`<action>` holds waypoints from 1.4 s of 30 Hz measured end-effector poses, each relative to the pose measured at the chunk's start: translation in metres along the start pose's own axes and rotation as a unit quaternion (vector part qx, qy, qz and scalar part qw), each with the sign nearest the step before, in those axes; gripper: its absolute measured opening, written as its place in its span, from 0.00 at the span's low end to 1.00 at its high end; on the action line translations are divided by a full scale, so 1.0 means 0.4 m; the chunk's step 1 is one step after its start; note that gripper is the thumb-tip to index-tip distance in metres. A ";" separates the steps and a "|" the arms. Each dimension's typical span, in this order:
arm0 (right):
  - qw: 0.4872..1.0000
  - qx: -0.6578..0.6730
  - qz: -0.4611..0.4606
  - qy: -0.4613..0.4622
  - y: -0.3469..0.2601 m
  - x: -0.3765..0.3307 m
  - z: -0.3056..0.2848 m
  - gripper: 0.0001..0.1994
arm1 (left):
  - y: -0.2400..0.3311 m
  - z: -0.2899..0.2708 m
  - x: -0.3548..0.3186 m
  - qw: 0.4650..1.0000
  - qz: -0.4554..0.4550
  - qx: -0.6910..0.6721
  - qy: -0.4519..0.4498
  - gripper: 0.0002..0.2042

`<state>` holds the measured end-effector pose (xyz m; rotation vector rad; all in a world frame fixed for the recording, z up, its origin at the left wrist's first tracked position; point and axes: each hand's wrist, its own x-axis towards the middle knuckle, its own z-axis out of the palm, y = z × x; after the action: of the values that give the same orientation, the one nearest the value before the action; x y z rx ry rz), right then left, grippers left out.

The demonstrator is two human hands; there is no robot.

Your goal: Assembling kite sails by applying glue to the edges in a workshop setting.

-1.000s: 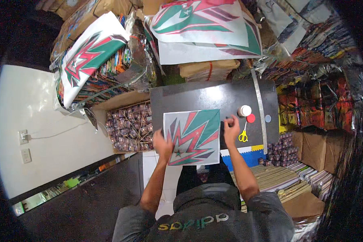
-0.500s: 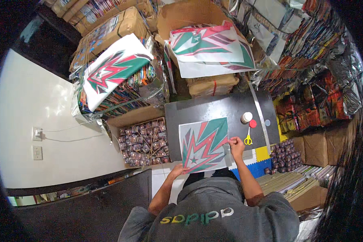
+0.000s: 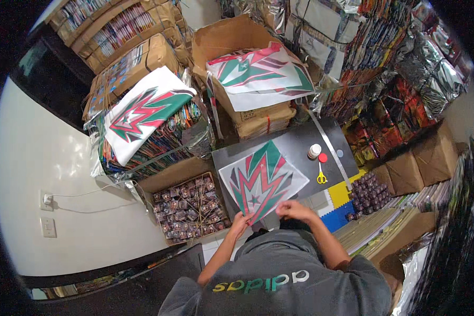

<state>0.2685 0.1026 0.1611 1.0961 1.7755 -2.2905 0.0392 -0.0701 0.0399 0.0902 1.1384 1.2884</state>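
A thin white sheet printed with a green, red and black jagged star design lies at a slant on the dark table. My left hand pinches its near corner, close to my body. At the sheet's lower right edge is my right hand, its fingers curled together; whether they grip the edge cannot be made out. To the right of the sheet, yellow-handled scissors lie by a red round lid and a small white jar.
A metal ruler runs along the table's right side. Left of the table stands a carton of small wrapped items. Similar printed sheets lie on a bundled stack and over an open carton. Small dark jars stand at the right.
The sheet has turned so that one corner points toward me. My right hand has moved from its right side down to the lower edge, closer to my left hand. The view has shifted slightly.
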 end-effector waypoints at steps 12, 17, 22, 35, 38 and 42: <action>0.971 0.172 0.032 0.163 0.107 0.008 0.098 0.37 | -0.008 0.321 0.038 0.997 0.057 -0.042 -0.013 0.16; 0.952 0.227 -0.004 0.207 0.142 -0.035 0.050 0.21 | -0.041 0.410 0.025 0.996 0.069 -0.054 -0.008 0.14; 0.945 0.204 -0.038 0.251 0.155 -0.087 -0.008 0.16 | -0.094 0.423 0.053 0.998 0.060 0.027 -0.018 0.16; 0.876 0.396 -0.104 0.255 0.210 -0.214 -0.406 0.16 | -0.310 0.199 -0.003 0.969 -0.040 0.233 0.070 0.16; 0.847 0.456 -0.200 0.185 0.208 -0.172 -0.447 0.16 | -0.326 0.197 -0.066 0.970 -0.039 0.165 0.173 0.14; 0.865 0.418 -0.176 0.216 0.205 -0.107 -0.429 0.16 | -0.329 0.211 -0.124 0.966 -0.003 0.030 0.257 0.14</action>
<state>0.4217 0.2064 0.1002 1.5894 1.0791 -3.4259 0.1976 -0.1116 0.0302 -0.2153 1.6172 1.3095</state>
